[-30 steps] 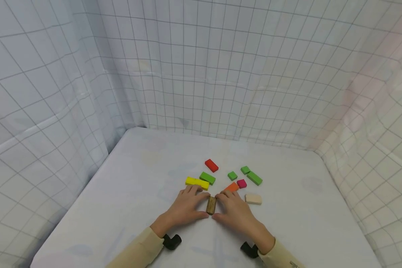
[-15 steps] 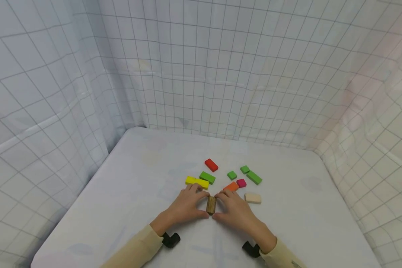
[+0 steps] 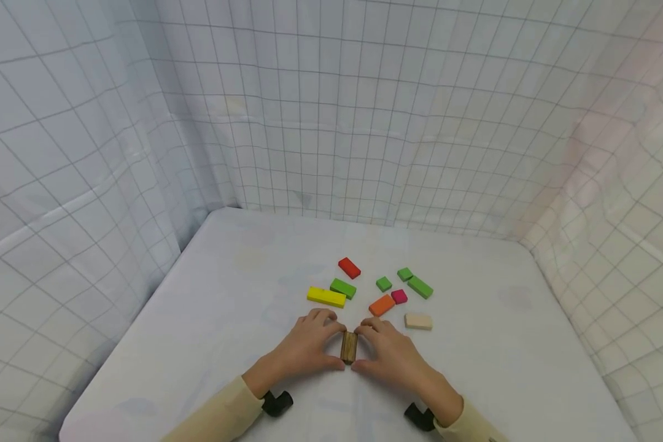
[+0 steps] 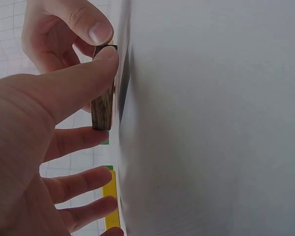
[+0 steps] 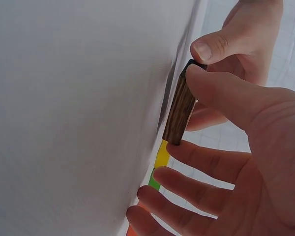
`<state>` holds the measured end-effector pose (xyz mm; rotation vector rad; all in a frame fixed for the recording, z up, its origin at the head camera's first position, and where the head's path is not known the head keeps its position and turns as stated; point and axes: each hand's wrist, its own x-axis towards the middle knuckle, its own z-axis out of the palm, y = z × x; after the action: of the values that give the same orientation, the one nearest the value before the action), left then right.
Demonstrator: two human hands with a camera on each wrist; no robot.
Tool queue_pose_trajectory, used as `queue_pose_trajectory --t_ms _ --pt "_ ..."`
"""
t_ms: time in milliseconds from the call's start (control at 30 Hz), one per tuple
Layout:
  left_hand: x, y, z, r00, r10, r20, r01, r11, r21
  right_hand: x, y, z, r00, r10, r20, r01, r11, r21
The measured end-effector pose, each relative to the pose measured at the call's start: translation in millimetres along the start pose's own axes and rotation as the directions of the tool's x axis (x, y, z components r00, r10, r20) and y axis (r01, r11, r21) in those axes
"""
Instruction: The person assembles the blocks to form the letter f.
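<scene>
A dark brown wood-grained block (image 3: 349,348) is between the two hands in the head view. The left hand (image 3: 306,345) pinches it from the left, thumb at the near end and index finger at the far end. From the right, the right hand (image 3: 393,351) grips it the same way. In the left wrist view the block (image 4: 103,110) stands out from the white cloth, with a shadow beside it. The right wrist view shows the block's (image 5: 179,115) long grained side, thumbs meeting at one end. The other fingers of both hands are spread.
Beyond the hands lie a yellow block (image 3: 326,297), a green block (image 3: 343,288), a red block (image 3: 349,267), an orange block (image 3: 382,305), a pink block (image 3: 399,296) and several more green ones. A cream block (image 3: 418,321) lies right. Grid-patterned curtains (image 3: 331,123) surround the white table (image 3: 243,264).
Both hands have drawn slightly toward the person with the brown block between them. The orange and yellow blocks now show fully. The head view has shifted a little.
</scene>
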<state>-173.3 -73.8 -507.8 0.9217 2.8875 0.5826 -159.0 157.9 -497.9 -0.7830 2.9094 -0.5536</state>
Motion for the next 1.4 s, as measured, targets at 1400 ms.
queue_pose_trajectory --t_ms 1400 --pt "-10.2 -5.5 9.0 0.997 0.070 0.014 -0.068 0.993 -0.098 -14.3 -4 7 0.998 0.067 0.021 -0.068 0.996 0.063"
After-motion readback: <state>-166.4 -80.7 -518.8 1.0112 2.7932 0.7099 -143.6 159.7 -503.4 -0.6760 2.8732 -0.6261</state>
